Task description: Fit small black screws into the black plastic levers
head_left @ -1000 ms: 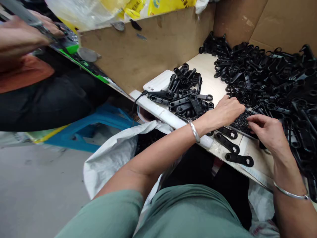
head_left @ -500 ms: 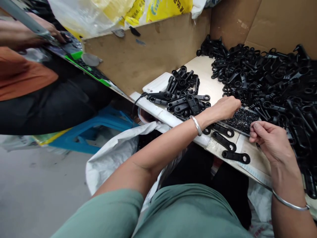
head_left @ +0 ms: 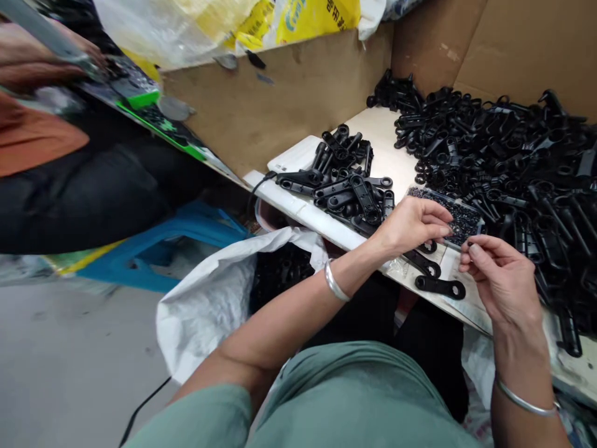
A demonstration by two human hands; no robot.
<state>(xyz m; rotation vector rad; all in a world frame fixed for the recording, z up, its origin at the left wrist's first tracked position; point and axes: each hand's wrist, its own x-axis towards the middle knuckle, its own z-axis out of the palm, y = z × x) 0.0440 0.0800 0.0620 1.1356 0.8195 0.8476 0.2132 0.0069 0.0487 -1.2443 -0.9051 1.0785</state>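
Observation:
My left hand (head_left: 413, 223) is closed in a pinch beside a clear tray (head_left: 476, 214) of tiny black pieces (head_left: 459, 218). Whatever its fingertips hold is too small to make out. Just to the right, my right hand (head_left: 501, 274) pinches a tiny black piece (head_left: 470, 244) between thumb and forefinger. Below the hands, near the table edge, lie a few flat black plastic arms with ringed ends, the nearest being one black arm (head_left: 441, 287). My left wrist partly covers others in that row.
A large heap of black plastic parts (head_left: 499, 143) fills the right side, against cardboard walls (head_left: 536, 56). A smaller pile (head_left: 347, 180) lies left of my hands. An open white sack (head_left: 200, 311) hangs below the edge. At far left, another person's hand (head_left: 51, 56) works by a green-edged tray (head_left: 144, 99).
My left hand has drawn back from over the tray toward me, uncovering more of it. My right hand has shifted slightly left, and a tiny black piece now shows at its fingertips.

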